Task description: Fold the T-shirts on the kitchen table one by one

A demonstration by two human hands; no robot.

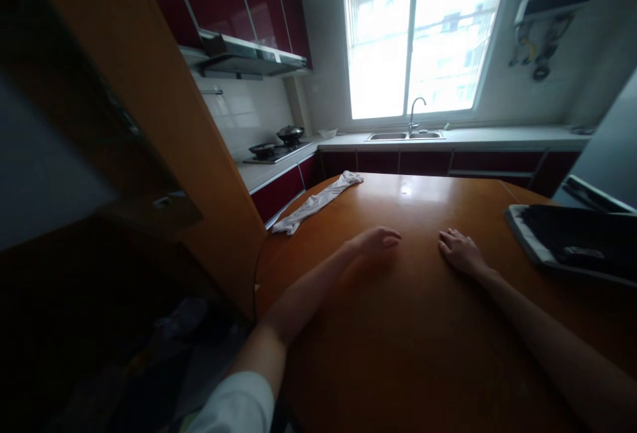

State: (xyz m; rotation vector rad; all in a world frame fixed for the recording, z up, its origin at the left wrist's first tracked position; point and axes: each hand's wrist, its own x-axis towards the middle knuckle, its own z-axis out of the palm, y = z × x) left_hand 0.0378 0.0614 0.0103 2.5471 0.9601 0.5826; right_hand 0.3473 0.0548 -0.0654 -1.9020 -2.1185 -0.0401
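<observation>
Both hands lie flat on the round wooden table (423, 327) in the head view. Left hand (375, 242) rests palm down, fingers loosely spread, holding nothing. Right hand (460, 250) lies just beside it, also palm down with fingers apart and empty. A crumpled white cloth (318, 202) lies on the table's far left edge, well apart from the left hand. A dark tray (572, 237) sits at the table's right side, near the right hand but not touching it. Behind, a sink (405, 135) sits under the window.
</observation>
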